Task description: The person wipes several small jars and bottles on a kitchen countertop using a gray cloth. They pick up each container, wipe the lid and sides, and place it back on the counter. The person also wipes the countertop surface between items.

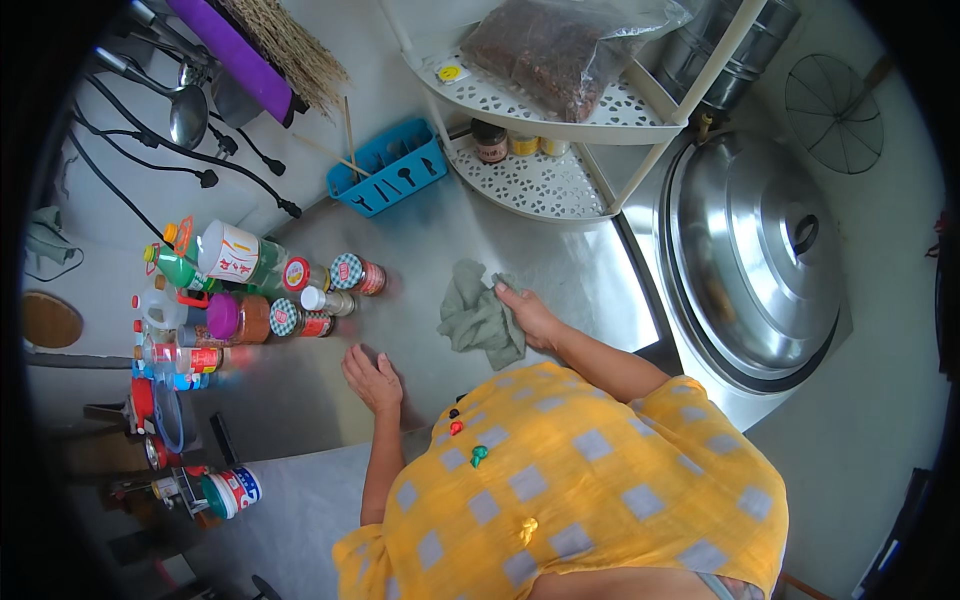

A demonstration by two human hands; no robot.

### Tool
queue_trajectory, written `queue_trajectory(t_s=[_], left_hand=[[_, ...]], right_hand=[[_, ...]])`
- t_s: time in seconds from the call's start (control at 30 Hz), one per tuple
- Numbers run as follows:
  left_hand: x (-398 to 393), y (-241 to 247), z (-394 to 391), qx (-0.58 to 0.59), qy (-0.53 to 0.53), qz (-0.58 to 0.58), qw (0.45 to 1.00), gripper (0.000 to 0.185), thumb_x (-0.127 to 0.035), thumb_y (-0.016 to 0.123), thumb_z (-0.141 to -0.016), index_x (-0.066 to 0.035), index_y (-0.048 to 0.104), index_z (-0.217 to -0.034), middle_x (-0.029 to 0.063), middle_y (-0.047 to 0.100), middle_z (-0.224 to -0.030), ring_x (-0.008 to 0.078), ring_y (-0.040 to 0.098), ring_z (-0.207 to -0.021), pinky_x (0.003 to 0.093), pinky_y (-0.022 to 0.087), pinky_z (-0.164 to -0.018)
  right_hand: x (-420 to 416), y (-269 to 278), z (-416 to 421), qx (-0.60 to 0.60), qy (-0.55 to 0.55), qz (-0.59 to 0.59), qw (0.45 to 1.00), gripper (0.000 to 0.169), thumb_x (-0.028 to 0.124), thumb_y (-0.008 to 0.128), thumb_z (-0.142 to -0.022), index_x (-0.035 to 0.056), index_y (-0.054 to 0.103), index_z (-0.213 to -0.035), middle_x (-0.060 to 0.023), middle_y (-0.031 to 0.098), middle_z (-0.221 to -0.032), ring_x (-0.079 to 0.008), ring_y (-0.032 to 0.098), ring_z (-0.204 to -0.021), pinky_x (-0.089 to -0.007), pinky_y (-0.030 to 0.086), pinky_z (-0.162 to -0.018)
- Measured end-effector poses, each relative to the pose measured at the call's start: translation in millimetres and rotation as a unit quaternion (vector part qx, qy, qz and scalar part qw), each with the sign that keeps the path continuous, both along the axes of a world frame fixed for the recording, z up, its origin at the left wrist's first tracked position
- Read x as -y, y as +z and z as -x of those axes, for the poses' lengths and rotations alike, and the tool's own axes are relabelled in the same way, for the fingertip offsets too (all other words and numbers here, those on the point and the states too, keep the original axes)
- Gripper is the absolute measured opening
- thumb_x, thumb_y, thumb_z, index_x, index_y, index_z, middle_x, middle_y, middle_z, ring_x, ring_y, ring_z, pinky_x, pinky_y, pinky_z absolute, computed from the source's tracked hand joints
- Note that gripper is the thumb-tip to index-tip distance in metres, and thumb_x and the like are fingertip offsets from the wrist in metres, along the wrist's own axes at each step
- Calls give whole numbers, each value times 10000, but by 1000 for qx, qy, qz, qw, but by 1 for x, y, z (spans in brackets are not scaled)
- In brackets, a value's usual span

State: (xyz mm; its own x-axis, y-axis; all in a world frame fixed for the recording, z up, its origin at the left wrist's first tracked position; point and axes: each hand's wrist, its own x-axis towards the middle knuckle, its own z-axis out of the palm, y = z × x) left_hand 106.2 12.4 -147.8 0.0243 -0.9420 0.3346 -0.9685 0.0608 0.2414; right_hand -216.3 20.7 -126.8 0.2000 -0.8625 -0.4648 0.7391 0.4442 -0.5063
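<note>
A crumpled grey-green cloth (480, 319) lies spread on the stainless steel countertop (405, 255). My right hand (531, 315) grips its right side, the thumb on top and the other fingers mostly hidden. Flat on the steel near the front edge rests my left hand (373, 381), holding nothing, with its thumb apart from the fingers. Just beyond that hand stand glass jars with checked lids, one nearer (301, 319) and one farther back (358, 274). Between them is a small white-capped shaker (328, 301).
Several bottles and jars, including a purple-lidded jar (238, 318), crowd the left. A blue utensil basket (388, 166) stands at the back. A white corner shelf (532, 180) overhangs the rear. On the right, a large domed steel lid (750, 247) covers a wok stove.
</note>
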Motion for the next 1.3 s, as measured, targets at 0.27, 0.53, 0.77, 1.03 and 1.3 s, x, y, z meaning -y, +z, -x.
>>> queue_trajectory(t_s=[0.27,0.53,0.77,1.03,1.3], left_hand=[[1,-9,-9,31,2,13,999,517,-262,589,-876,-2,450,-1301,229,399,-1373,445,332,-1280,521,280,-1070],[1,-6,-14,-22,2,-25,999,518,-260,615,-855,-33,457,-1294,236,376,-1392,443,302,-1305,521,264,-1077],[-5,6,-13,-47,-56,-74,995,567,-259,643,-815,-74,445,-1313,213,337,-1428,434,254,-1335,529,256,-1072],[57,52,69,-243,-361,-38,899,571,-140,628,-809,32,416,-1311,250,501,-1254,427,462,-1164,473,370,-997],[183,93,213,-312,-393,-55,863,699,-160,687,-795,13,342,-1378,236,498,-1286,422,469,-1166,441,380,-997]], right_hand=[[-6,4,-7,-25,-45,13,999,380,321,526,-974,-21,528,-1141,-126,628,-1079,-214,628,-974,-376,518,-877],[-9,-5,-16,-103,-118,-24,987,412,354,547,-958,-22,531,-1125,-120,639,-1047,-229,641,-923,-387,527,-851],[-28,-3,-24,-79,-227,-52,969,479,383,592,-929,-34,513,-1151,-149,635,-1056,-270,648,-946,-422,537,-857],[-73,-16,-23,-44,-324,-76,942,428,403,539,-954,2,558,-1101,-134,654,-1021,-261,650,-925,-413,529,-856],[-65,0,-13,-64,-233,-100,965,416,371,567,-947,7,558,-1149,-118,642,-1089,-232,631,-971,-397,515,-882]])
